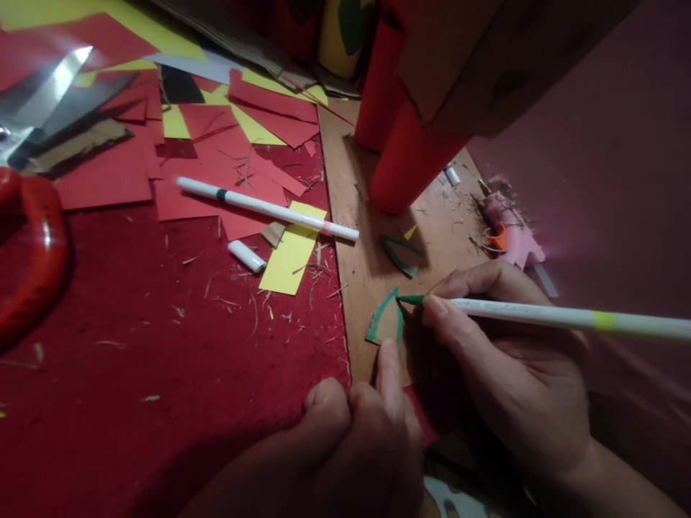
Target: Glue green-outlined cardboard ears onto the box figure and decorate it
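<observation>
In my right hand (523,381), thumb and fingers pinch a white felt-tip pen (512,312) near its green tip. The tip touches the upper right edge of a small pointed cardboard piece (385,325). Green bands run along both curved sides of that piece, and its middle is bare brown. One finger of my left hand (356,439) presses the piece's lower edge against the wooden board (353,302), while the other fingers are curled. Just beyond lies a second pointed piece (402,255) with dark green edges, partly in shadow.
Scissors (46,237) with red handles lie at left on red cloth (162,316). Another white pen (270,209), a pen cap (247,256), a yellow strip (294,259) and paper scraps surround them. Red tubes (402,169) under a cardboard box (458,65) stand behind; a pink glue gun (512,226) lies right.
</observation>
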Motion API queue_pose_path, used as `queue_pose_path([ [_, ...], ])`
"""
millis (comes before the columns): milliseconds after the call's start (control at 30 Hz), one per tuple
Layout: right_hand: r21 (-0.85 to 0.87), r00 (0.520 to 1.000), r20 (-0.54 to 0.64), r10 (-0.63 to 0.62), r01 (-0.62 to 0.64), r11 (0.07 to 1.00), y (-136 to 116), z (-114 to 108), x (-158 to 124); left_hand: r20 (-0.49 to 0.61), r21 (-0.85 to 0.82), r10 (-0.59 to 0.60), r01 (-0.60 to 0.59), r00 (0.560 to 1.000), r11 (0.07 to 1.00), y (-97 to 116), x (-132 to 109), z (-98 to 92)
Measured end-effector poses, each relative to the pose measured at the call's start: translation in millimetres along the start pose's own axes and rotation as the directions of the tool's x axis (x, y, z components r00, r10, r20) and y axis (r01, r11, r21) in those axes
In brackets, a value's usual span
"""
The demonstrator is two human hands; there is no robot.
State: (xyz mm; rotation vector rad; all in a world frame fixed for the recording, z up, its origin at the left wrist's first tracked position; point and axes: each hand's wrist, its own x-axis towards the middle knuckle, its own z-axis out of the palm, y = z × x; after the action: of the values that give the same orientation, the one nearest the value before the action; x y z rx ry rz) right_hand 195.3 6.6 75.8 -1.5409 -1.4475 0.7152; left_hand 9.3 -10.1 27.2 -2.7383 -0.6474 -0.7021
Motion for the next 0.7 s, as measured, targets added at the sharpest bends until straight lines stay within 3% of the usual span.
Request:
queue_pose_path([
  [200, 0.012, 1.000, 0.017, -0.014, 0.014, 1.000, 0.4, -0.3, 0.1, 0.040, -0.006, 0.009, -0.009, 0.999, 1.000, 1.4, -0.8, -1.2],
  [400, -0.031, 0.997, 0.054, -0.062, 0.063, 0.997, 0.6, -3.2, 0.8, -0.014, 0.015, -0.001, 0.002, 1.000, 1.000, 2.3, -1.1, 0.7],
  [700, -0.055, 0.993, 0.091, -0.079, 0.085, 0.995, -0.8, -5.5, 1.3, -0.009, 0.012, 0.014, -0.013, 1.000, 1.000, -0.3, -0.1, -0.3],
])
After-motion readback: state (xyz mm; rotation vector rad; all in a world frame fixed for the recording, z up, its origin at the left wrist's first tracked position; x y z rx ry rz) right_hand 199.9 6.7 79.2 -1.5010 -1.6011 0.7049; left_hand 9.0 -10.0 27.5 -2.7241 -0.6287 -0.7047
